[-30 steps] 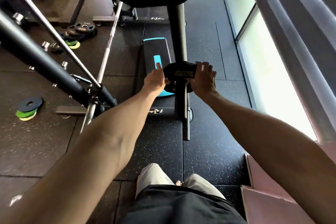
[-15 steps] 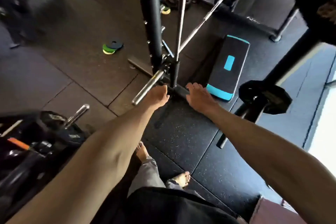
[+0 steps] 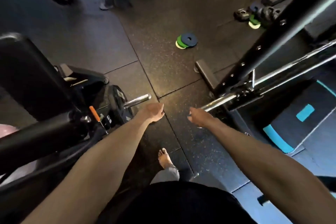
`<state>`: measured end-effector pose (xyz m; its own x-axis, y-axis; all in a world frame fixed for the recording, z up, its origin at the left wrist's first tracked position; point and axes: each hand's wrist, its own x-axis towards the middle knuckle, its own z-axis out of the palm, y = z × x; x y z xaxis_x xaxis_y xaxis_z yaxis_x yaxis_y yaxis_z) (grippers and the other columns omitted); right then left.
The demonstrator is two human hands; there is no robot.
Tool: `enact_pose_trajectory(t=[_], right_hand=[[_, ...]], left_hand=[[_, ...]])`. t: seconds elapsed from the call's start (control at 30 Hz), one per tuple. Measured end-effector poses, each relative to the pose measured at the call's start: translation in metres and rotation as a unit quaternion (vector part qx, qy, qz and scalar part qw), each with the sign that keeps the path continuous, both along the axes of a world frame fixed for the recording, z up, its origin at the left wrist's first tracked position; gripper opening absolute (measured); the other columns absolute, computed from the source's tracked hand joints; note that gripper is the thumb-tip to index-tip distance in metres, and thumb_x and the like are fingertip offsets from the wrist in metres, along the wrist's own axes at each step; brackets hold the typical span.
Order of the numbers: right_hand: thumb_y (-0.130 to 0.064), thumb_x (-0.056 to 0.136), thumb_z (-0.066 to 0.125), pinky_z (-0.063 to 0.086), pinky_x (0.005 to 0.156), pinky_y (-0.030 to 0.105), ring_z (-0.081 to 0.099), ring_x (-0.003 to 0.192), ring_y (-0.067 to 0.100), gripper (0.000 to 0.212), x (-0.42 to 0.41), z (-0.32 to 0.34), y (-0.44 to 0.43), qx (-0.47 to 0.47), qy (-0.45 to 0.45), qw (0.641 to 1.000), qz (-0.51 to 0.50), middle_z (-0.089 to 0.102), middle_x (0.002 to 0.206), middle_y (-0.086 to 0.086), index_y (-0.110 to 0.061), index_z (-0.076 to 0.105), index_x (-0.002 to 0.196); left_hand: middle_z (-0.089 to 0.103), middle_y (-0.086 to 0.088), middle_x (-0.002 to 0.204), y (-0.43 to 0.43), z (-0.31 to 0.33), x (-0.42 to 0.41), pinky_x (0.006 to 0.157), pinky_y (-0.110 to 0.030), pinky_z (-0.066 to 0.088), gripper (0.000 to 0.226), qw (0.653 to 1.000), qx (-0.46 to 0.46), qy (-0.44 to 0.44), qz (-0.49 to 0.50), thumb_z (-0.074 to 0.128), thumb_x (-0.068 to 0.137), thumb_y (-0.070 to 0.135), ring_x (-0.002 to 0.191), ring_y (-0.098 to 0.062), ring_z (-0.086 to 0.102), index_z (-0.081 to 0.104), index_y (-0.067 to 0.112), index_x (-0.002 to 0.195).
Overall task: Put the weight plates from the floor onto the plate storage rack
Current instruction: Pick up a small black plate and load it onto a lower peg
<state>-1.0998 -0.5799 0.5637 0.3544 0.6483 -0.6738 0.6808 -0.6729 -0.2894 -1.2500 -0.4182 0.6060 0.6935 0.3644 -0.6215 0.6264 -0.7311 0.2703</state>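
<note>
Left grip (image 3: 153, 112) and right grip (image 3: 198, 117) loose, empty; weight plates (image 3: 186, 40) lie well ahead.

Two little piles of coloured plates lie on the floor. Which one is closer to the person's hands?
The blue-topped pile alone on open floor, straight ahead; the other pile lies farther off, partly behind the black upright.

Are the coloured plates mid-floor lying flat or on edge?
Flat: the stack of plates lies on the floor, blue plate on top, hole facing up.
</note>
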Motion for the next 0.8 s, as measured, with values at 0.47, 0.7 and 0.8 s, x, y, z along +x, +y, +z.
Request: enact_pose_trajectory(t=[0.47,0.7,0.8], right_hand=[[-0.024,0.097,0.050,0.048,0.085,0.040,0.061,0.112,0.038,0.029,0.107,-0.034,0.187,-0.019,0.033,0.999,-0.011,0.065,0.121,0.021,-0.004,0.056,0.117],[-0.027,0.099,0.049,0.048,0.089,0.038,0.060,0.115,0.038,0.032,0.218,-0.030,0.286,-0.040,0.041,0.998,-0.040,0.063,0.125,0.022,-0.005,0.055,0.122],[-0.024,0.100,0.048,0.047,0.092,0.038,0.058,0.119,0.038,0.034,0.259,-0.026,0.321,-0.044,0.044,0.996,-0.066,0.061,0.129,0.023,-0.004,0.054,0.127]], left_hand=[[0.065,-0.012,0.103,0.198,-0.048,0.101,0.072,-0.034,0.048,0.024,1.000,-0.020,0.013,-0.010,0.046,0.101,0.025,0.089,-0.027,0.063,0.056,0.007,0.114],[0.063,-0.012,0.109,0.306,-0.044,0.223,0.074,-0.032,0.049,0.029,0.997,0.000,0.046,-0.067,0.042,0.103,0.023,0.098,-0.027,0.063,0.052,0.003,0.122],[0.064,-0.013,0.112,0.341,-0.048,0.271,0.071,-0.033,0.046,0.032,0.995,0.000,0.045,-0.090,0.042,0.102,0.023,0.100,-0.028,0.064,0.051,0.004,0.127]])
